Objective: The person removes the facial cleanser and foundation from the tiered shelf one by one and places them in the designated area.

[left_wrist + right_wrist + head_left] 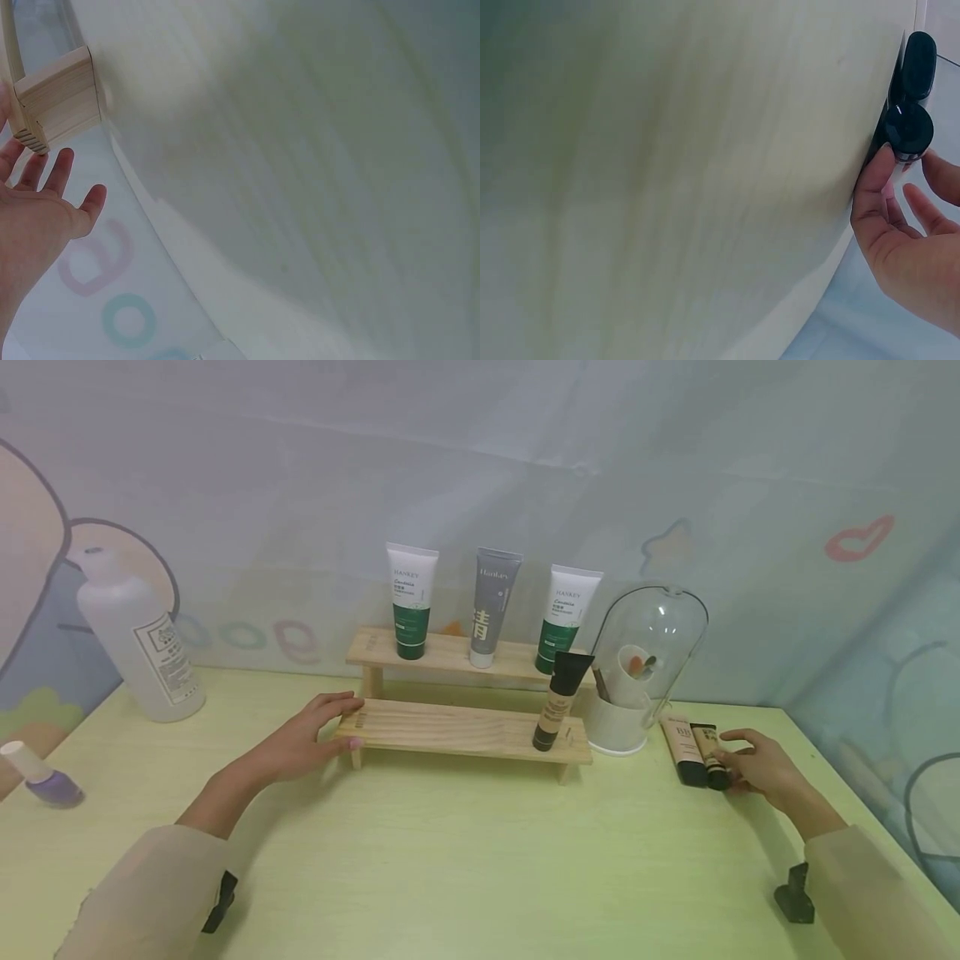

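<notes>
My left hand (303, 747) rests on the left end of the wooden two-step stand (450, 727), its fingers fairly straight at the lower board's corner. The left wrist view shows the fingertips against the board's end (31, 139). On the table's right side, my right hand (761, 768) pinches a small gold tube with a black cap (707, 745) between thumb and finger. Its round cap (909, 129) faces the right wrist camera. Beside it lies a larger beige BB cream tube (684, 745). A beige tube with black ends (555, 706) stands on the lower board's right.
Two white-green tubes (411, 610) and a grey one (491, 606) stand on the upper step. A clear-domed holder (618, 735) is right of the stand. A white bottle (142, 643) and purple nail polish (52, 785) stand and lie at left.
</notes>
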`<state>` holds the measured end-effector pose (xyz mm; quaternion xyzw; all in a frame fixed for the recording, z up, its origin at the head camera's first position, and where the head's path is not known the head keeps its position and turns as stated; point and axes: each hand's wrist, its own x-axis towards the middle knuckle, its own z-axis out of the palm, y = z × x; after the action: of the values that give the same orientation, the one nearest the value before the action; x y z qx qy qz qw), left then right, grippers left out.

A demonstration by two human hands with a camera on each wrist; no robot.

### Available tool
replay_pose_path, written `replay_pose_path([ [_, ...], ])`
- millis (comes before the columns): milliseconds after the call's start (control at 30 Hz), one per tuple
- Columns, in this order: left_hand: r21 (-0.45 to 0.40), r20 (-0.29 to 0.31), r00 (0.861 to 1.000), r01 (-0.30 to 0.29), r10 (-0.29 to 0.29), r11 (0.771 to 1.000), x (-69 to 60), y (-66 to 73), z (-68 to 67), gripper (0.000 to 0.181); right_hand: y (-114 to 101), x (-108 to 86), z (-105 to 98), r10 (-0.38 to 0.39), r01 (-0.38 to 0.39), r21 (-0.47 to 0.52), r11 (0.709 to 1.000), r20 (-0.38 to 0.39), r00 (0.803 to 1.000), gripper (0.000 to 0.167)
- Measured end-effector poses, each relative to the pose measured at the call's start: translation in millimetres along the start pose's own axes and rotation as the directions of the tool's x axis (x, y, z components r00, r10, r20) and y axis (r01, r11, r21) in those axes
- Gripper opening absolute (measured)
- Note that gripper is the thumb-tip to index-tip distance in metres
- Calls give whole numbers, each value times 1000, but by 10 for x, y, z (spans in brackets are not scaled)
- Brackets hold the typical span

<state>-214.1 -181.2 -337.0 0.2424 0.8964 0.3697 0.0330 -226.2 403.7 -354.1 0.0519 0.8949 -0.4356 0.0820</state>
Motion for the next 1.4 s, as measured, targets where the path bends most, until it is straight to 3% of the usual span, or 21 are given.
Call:
replay_pose_path([
  [700,0,4,1000,16,-16,1000,1,8,-18,62,-11,-66,-41,-62,62,1,998,26,998,58],
  [1167,2,3,1000,1,-1,1000,-6,6,-7,62,-49,-177,-84,-121,125,-102,987,46,992,60],
  [1400,-2,1,1000,-1,1,1000,-6,6,-1,61,-207,-254,-54,-193,197,-164,967,39,980,55],
])
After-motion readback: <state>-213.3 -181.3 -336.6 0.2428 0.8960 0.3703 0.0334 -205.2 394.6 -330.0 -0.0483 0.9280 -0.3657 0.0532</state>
